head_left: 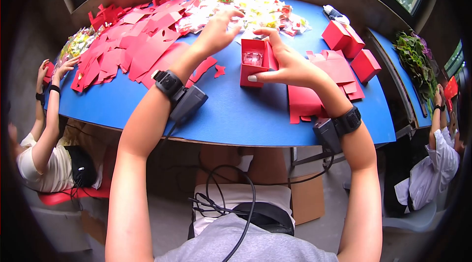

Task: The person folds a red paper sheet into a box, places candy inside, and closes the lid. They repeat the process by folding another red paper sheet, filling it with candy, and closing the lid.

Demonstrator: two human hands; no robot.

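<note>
Room over blue table this side of left hand, right hand. Red paper blocks left, red boxes right.

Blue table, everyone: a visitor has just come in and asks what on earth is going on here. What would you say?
A person's right hand holds an open red box with a small clear item inside. The left hand is over the edge of a heap of small packets. On the blue table, red card pieces spread at left and red boxes stand at right. Other people are at both sides.
</note>
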